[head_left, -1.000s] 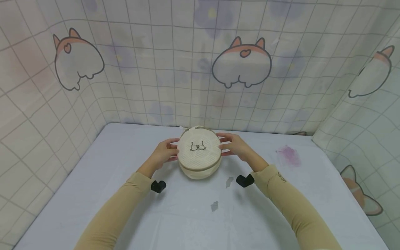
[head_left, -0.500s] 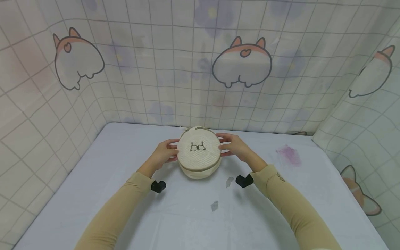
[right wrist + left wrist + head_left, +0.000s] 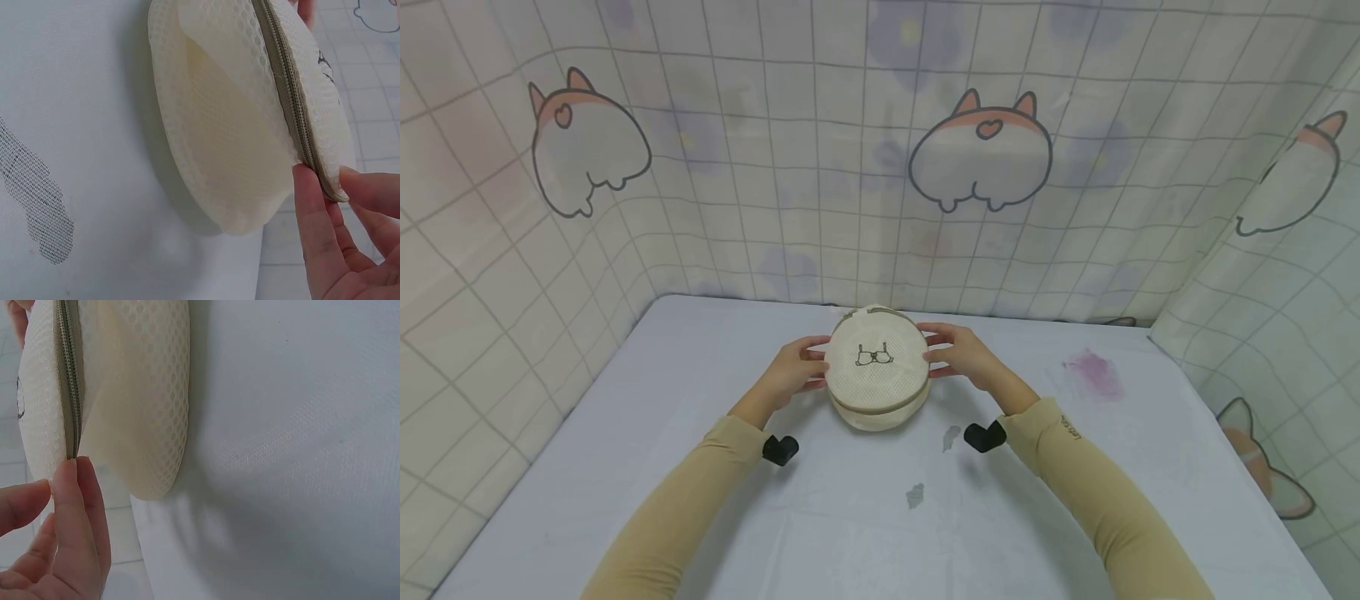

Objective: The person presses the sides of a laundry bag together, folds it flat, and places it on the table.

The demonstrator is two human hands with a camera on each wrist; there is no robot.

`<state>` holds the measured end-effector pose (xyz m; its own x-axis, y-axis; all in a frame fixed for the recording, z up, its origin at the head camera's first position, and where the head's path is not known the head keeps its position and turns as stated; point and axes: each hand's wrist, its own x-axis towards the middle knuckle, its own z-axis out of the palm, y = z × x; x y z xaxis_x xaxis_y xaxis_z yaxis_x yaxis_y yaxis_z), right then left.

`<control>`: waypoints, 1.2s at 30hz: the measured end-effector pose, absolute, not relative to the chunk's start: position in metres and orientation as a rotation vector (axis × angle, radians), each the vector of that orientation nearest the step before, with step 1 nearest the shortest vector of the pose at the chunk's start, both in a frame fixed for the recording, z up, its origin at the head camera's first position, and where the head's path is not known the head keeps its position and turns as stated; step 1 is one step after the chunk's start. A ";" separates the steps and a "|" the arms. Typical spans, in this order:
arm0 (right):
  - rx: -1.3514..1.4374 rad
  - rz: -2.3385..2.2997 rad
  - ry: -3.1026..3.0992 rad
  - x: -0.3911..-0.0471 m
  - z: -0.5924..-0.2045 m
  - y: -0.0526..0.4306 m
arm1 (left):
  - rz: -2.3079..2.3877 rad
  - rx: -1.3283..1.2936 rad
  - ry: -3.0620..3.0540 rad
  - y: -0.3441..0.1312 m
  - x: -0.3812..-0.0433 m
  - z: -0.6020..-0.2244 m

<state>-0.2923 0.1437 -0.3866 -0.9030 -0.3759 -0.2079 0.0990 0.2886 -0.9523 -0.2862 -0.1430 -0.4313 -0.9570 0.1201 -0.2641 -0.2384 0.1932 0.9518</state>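
A round cream mesh laundry bag with a drawing of a bra on its top rests on the white-covered table, near the back edge. Its zipper runs around the upper rim, and below it the mesh side sags inward. At the left rim, my left hand pinches the zipper edge between thumb and fingers. My right hand pinches the same edge on the opposite side, the thumb on top and fingers beneath. The bag's inside is hidden.
Grey patches and a pink stain mark the table cover. A grid-patterned curtain with cartoon animals stands behind the table and along both sides. A black wrist camera sits under each cuff.
The right hand and its cuff have shifted very slightly left. Both hands keep their hold on the bag, which stays in nearly the same place.
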 end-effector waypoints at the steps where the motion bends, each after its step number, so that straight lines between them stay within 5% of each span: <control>1: -0.251 -1.650 2.170 -0.293 -0.387 0.144 | 1.830 -0.115 2.195 -0.143 -0.286 -0.432; 36: -0.161 -1.662 2.205 -0.314 -0.432 0.145 | 1.824 -0.146 2.182 -0.142 -0.287 -0.438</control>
<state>-0.3144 0.1445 -0.4321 -0.9239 -0.3098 -0.2246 0.1305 0.2965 -0.9461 -0.2871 -0.1417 -0.4382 -0.9519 0.1087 -0.2867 -0.2628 0.1921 0.9455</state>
